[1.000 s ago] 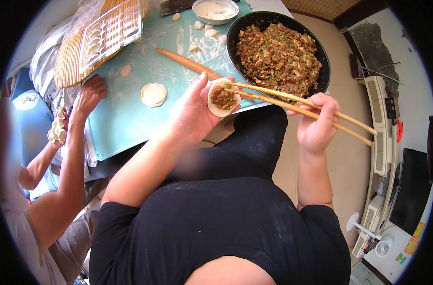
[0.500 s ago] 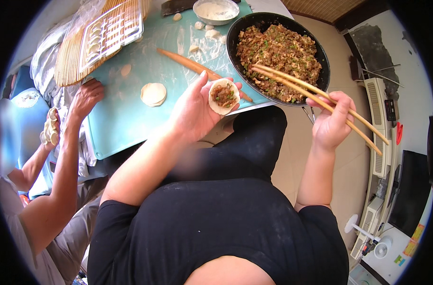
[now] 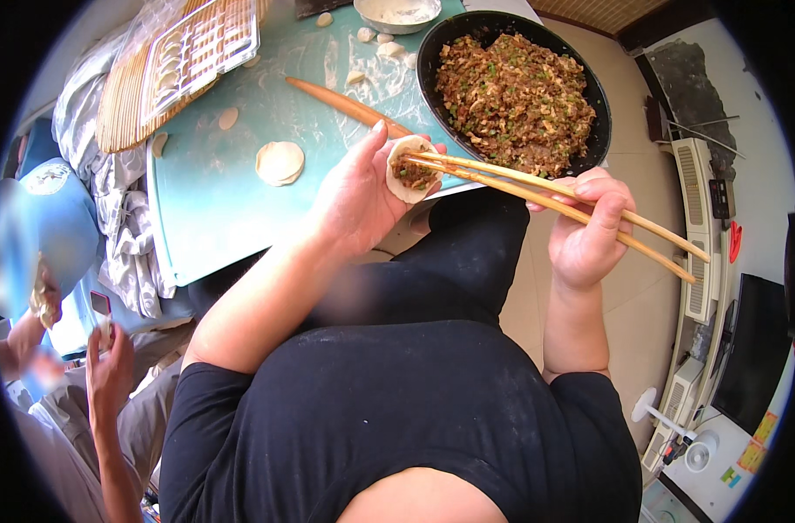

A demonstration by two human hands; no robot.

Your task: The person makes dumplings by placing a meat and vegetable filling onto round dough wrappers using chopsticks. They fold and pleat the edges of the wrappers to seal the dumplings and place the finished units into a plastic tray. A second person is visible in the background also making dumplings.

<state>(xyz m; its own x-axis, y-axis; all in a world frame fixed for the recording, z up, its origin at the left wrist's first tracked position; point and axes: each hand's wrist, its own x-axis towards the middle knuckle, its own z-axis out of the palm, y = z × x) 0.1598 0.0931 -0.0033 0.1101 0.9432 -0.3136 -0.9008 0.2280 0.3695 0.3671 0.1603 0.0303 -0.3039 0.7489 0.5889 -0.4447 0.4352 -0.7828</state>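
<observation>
A round dumpling wrapper [image 3: 396, 185] lies cupped in the palm and fingers of my left hand [image 3: 349, 205], with brown and green filling [image 3: 415, 174] at its centre. My right hand [image 3: 589, 231] grips a pair of long wooden chopsticks [image 3: 537, 186], whose tips touch that filling. Behind my left hand a wooden rolling pin [image 3: 338, 101] rests on the board, partly hidden by my fingers. Off to the left sits a small stack of flat wrappers [image 3: 280, 164]. A black pan [image 3: 601, 131] heaped with chopped filling [image 3: 515, 100] stands beyond the chopsticks.
The teal board [image 3: 214, 205] bears flour and small dough pieces [image 3: 390, 50]. At its far edge is a flour bowl [image 3: 397, 26]. A clear tray [image 3: 201, 52] with dumplings lies on a bamboo mat [image 3: 118, 113]. Another person's hand [image 3: 110, 366] is at the left.
My right hand has moved slightly left and down, bringing the chopstick tips from the pan to the wrapper's filling. The other person's hand has left the board, where a small folded dough piece now shows.
</observation>
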